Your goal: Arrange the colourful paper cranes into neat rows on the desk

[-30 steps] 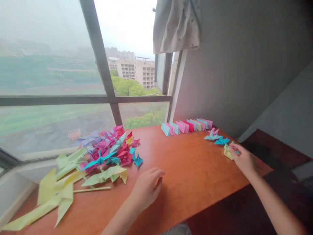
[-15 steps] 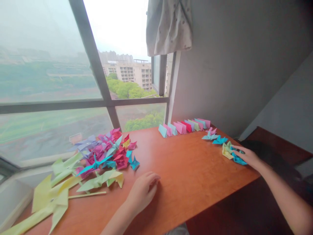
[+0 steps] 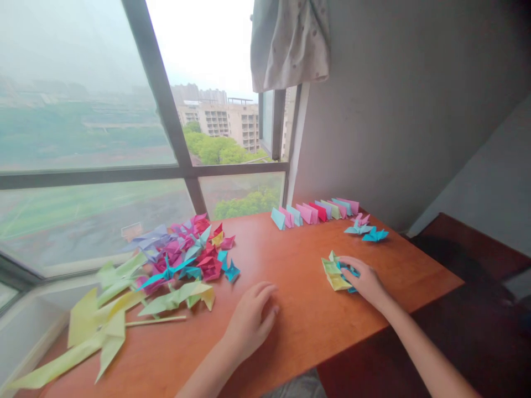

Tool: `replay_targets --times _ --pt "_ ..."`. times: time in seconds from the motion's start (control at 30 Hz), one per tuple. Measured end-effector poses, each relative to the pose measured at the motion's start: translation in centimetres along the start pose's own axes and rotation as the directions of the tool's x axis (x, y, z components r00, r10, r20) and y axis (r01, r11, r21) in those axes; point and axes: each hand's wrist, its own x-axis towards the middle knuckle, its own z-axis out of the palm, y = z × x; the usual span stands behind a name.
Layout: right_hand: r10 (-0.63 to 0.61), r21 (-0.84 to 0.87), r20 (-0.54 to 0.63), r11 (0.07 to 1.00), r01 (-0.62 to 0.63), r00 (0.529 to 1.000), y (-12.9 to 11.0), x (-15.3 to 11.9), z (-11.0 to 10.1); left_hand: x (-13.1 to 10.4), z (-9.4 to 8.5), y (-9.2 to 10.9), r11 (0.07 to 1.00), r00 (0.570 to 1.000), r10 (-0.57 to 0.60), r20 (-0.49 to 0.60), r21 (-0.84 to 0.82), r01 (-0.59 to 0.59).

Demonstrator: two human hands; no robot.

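My right hand (image 3: 365, 281) is closed over a small clump of folded paper pieces on the table. Pale green and yellow origami (image 3: 335, 276) sticks out on the clump's left side, and blue origami (image 3: 352, 272) shows under my fingers. On the tabletop (image 3: 290, 276), my left hand (image 3: 252, 314) rests with its fingers loosely bent and apart, holding nothing. To its left lies a heap of colourful origami (image 3: 182, 249) in purple, magenta, red and blue. Closest to the left hand is a blue folded star-like piece (image 3: 232, 271).
A row of upright folded papers (image 3: 317, 212) stands along the wall side. Light blue origami (image 3: 357, 227) and a blue piece (image 3: 375, 234) lie near the right edge. A yellow paper pinwheel (image 3: 99, 331) with a stick lies front left. Windows border the table's far side.
My right hand has brought the green, yellow and blue paper pieces leftward from the right table edge toward the middle. The fingers of my left hand have spread a little.
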Motion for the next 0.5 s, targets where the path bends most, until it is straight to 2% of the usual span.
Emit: replay_targets --times 0.13,0.23,0.37,0.5 --pt "-0.116 0.006 0.078 0.993 0.116 0.99 -6.0 -0.2 5.8 -0.5 0.5 -0.2 0.996 0.999 -0.054 -0.008 0.078 0.054" --pt "-0.174 0.001 0.128 0.985 0.175 0.976 -9.6 -0.2 9.3 -0.7 0.7 -0.5 0.986 0.994 -0.11 -0.007 0.125 0.11" --pt "-0.199 0.014 0.186 0.98 0.2 0.962 -12.8 0.0 12.1 -0.5 0.9 -0.8 0.982 0.991 -0.131 -0.003 0.139 0.13" --pt "-0.172 0.107 0.202 0.982 0.152 0.964 -15.0 0.1 13.5 -0.4 1.0 -1.1 0.987 0.992 -0.12 -0.046 0.105 0.124"
